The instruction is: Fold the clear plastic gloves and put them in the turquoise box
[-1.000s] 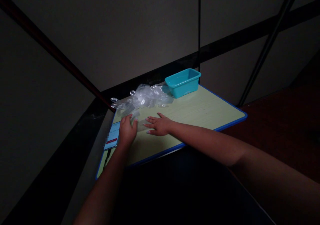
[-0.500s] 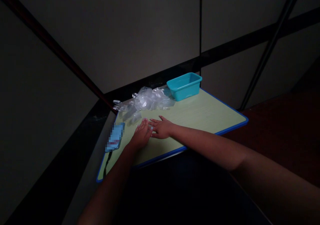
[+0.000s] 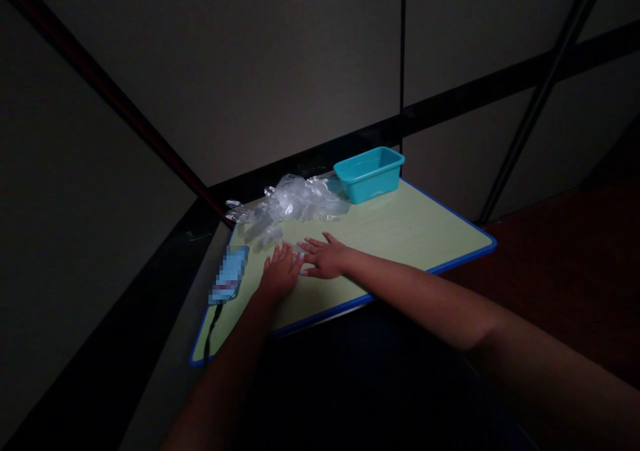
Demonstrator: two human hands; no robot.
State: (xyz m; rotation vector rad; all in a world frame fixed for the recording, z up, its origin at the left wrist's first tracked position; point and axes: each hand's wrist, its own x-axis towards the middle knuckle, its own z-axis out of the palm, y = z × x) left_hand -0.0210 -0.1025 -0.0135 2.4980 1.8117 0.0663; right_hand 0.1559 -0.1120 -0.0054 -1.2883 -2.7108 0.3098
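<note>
My left hand (image 3: 280,272) lies palm down on a pale yellow-green table (image 3: 415,227), its fingers spread and pointing away from me. Beside it, my right hand (image 3: 326,259) is also palm down with fingers apart, reaching in from the right. The fingertips of the two hands are very close; whether they touch I cannot tell. Something faint and translucent shows between them, too dim to name. Just beyond the hands is a crumpled heap of clear plastic bags (image 3: 295,201).
A turquoise plastic basket (image 3: 373,187) stands at the back of the table, right of the bags. At the left edge lies a light blue, blurred-out flat object (image 3: 229,274) with a black strap (image 3: 213,331). Panelled walls rise behind and to the left.
My left hand has drawn back slightly toward me and its fingers have spread wider. My right hand has stayed nearly in place. The bags and basket have not moved.
</note>
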